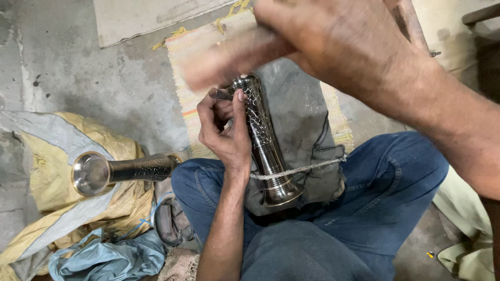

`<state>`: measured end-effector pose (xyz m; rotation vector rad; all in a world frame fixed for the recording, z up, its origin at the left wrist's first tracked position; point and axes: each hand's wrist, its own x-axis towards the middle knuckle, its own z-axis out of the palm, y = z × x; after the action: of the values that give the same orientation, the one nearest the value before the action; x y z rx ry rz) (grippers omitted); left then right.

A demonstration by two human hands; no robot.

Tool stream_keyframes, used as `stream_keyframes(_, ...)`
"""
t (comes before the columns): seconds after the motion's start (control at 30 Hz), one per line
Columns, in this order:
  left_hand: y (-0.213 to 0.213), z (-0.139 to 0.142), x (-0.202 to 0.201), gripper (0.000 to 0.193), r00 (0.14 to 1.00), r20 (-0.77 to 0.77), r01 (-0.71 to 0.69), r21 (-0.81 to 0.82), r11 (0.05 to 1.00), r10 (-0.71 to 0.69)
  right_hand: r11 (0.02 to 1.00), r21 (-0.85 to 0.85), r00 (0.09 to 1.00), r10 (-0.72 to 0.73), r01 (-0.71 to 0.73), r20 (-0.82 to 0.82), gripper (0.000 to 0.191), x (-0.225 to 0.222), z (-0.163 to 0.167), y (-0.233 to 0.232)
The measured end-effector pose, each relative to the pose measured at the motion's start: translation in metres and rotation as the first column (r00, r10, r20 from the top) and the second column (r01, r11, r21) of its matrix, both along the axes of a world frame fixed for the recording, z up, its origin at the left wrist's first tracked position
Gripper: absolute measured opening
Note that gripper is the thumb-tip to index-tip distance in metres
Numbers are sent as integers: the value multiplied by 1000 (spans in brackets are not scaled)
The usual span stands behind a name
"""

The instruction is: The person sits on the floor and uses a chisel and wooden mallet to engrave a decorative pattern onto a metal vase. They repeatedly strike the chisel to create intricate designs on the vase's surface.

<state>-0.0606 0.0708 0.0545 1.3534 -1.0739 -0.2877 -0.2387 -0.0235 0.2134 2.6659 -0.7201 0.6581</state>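
On the person's lap, over a grey cloth [307, 135], lies a tall shiny metal vase [263, 140], tied down with a cord. Its upper half carries a chased lattice; the lower part is bare. The left hand [224, 130] pinches a small punch against it. The right hand [333, 41] is raised and blurred, its grip unclear. A second patterned vase [122, 170] lies on yellow sacking [52, 171].

Engraved metal vase [263, 140]: centre of frame, lying on a cloth pad [307, 135] across the lap, tied down by a cord [312, 167]. Left hand [226, 130]: touching its left side. Second vase [122, 170]: left, on a sack [47, 171]. Woven mat [195, 52]: beneath, on the floor [104, 78].
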Motion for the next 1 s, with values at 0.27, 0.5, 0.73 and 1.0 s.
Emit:
stream_keyframes(0.27,-10,15,13,29,991,104,68,122,990,-81,992,-37,989,-122,119,-80,14,-9,-16,-5)
stream_keyframes(0.5,-27,43,27,29,932,157,279,265,923,-327,934,309,983,-181,177,-15,18,-22,-46,-33)
stream_keyframes(0.73,-46,56,35,30,810,292,365,427,828,-508,747,663,887,-277,-43,370,25,-38,-105,-33)
stream_keyframes(1.0,-65,56,38,36,582,390,476,548,688,-713,600,797,758,-551,69,349,26,-44,-176,16)
